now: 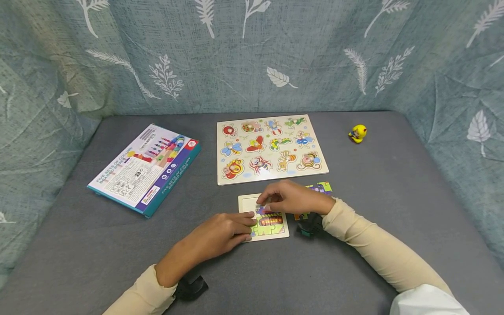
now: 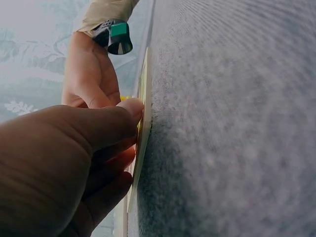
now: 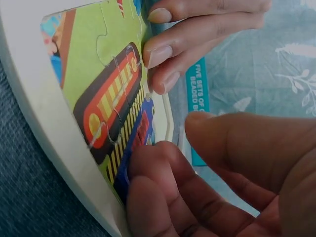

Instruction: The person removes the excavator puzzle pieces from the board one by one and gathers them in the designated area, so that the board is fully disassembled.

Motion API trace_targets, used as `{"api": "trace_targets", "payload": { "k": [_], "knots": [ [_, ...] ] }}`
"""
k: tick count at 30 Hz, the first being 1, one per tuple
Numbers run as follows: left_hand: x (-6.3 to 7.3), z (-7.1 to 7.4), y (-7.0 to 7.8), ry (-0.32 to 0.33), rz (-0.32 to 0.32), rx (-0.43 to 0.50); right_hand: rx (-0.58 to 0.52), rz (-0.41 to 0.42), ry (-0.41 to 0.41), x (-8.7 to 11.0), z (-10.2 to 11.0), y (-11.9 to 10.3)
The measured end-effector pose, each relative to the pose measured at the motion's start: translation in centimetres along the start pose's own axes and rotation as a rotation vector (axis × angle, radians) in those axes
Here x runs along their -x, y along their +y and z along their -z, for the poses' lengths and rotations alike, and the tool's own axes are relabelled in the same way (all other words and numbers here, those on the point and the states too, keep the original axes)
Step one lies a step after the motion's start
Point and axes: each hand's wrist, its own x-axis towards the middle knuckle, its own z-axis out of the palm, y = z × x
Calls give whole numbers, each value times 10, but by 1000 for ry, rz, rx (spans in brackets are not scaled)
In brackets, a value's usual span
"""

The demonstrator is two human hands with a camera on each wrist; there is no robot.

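Note:
A small jigsaw puzzle tray [image 1: 243, 205] with a pale frame lies in front of the person. Joined pieces [image 1: 271, 228] in its lower part show a red and yellow tracked vehicle on green. At the tray's left side, the left hand [image 1: 218, 232] rests its fingertips on the pieces and frame. From the right, the right hand [image 1: 293, 197] reaches over the upper part, its fingers bent and touching the pieces. In the right wrist view, its thumb [image 3: 232, 143] stands apart from the fingers, with no piece seen between them. Loose puzzle pieces [image 1: 324, 187] lie partly hidden behind the right forearm.
Behind the tray lies a wooden insect peg puzzle [image 1: 271, 148]. A boxed bead set [image 1: 143, 170] lies at the left. A small yellow toy [image 1: 358, 133] stands at the back right. Patterned curtains [image 1: 236, 57] hang around the grey table [image 1: 374, 183].

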Motion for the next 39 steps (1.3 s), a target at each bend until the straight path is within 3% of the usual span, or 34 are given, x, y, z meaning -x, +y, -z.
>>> {"api": "trace_targets", "payload": {
  "k": [18, 29, 39],
  "knots": [
    [-1, 1, -3, -11, -1, 54, 21, 47, 52, -1, -5, 4],
    [-1, 1, -4, 2, -8, 64, 65, -29, 81, -6, -8, -8],
    [0, 0, -4, 6, -11, 58, 114, -59, 48, -7, -10, -11]
  ]
}}
